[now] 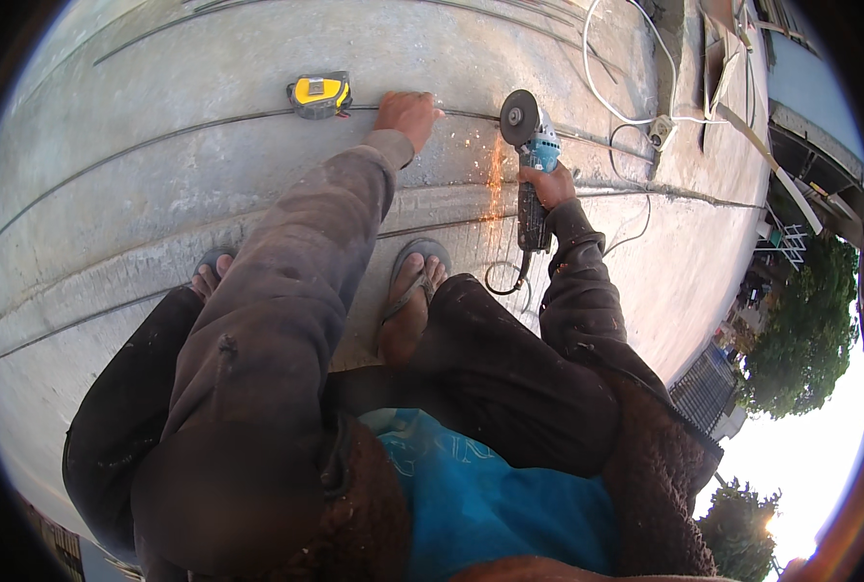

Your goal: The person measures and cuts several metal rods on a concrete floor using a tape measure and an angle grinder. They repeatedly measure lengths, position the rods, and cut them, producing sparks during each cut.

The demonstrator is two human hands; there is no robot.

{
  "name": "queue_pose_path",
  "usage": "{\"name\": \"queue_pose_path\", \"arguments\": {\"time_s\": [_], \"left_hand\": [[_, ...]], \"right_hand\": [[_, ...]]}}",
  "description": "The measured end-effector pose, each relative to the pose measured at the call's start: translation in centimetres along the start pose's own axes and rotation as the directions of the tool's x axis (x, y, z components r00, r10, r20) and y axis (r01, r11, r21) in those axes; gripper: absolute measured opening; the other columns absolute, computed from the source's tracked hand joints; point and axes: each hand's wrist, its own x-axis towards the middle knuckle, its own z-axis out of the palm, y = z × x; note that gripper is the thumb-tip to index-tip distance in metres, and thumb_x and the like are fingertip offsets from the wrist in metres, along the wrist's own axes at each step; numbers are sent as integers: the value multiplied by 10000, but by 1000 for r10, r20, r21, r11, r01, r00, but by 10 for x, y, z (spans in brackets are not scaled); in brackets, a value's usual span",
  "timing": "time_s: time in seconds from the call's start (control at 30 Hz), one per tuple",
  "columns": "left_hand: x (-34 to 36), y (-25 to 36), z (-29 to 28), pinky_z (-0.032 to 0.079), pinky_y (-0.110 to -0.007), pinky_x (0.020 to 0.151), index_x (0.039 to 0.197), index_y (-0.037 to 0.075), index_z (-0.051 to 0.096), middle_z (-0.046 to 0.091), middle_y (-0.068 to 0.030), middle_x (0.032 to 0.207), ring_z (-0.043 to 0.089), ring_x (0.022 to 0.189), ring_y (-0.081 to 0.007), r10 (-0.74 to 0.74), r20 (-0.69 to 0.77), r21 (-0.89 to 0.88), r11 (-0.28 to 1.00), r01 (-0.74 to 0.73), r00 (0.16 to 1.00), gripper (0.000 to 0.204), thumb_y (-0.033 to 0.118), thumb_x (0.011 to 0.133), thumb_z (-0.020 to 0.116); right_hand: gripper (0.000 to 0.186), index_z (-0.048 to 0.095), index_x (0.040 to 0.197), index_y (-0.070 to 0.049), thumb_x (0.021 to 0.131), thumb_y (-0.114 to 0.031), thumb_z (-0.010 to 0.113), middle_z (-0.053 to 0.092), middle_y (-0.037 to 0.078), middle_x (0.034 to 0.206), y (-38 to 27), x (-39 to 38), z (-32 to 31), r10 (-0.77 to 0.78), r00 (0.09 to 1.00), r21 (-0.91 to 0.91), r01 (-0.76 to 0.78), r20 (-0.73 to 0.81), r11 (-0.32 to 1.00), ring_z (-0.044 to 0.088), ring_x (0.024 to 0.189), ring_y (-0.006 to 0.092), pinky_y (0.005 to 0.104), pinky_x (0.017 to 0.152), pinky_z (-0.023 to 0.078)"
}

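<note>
1. Long, thin, dark metal rod lies across the pale concrete floor, passing under the person's left hand and reaching the cutting disc.
2. That left hand is closed over the rod, its grip apparently pinning it down; the fingers' undersides are hidden.
3. The right hand has a firm grip around the body of a teal-and-black angle grinder, held with its round, dark cutting disc forward.
4. At the disc's left edge, beside the rod, orange sparks stream back toward the person, between the grinder and the sandalled right foot.
5. Judging by the sparks, the step in hand is cutting the rod; how deep the cut goes cannot be told.
6. The next move, I judge, calls for steady, square pressure on the disc, the left hand well clear of it and the foot out of the spark stream.
7. Just beside the left hand, a yellow-and-black tape measure sits against the rod.
</note>
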Motion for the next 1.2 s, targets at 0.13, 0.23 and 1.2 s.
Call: {"name": "queue_pose_path", "arguments": {"time_s": [0.13,0.23,1.2], "left_hand": [[0,0,3,453,-461,774,861,77,641,672,-129,849,645,867,-312,25,-12,49,999,-25,1000,251,308,918,560],[-2,-4,8,450,-460,775,855,72,638,671,-134,848,643,866,-318,13,-6,31,999,-13,1000,256,309,917,561],[-2,2,-2,439,-474,792,876,68,649,681,-143,880,641,874,-334,-29,-13,-26,999,29,1000,293,348,908,568]], "right_hand": [[432,664,1007,1,647,-224,748,690,127,866,-7,0,-1,-3,1000,16,3,7,1000,662,776,230,365,704,520],[429,663,1005,0,649,-225,747,687,123,861,-14,-7,-1,28,1000,-6,-28,0,1000,659,774,228,366,701,518],[448,674,1002,-5,644,-265,745,688,122,875,13,16,-2,45,997,26,-47,56,999,652,789,220,347,708,503]]}}
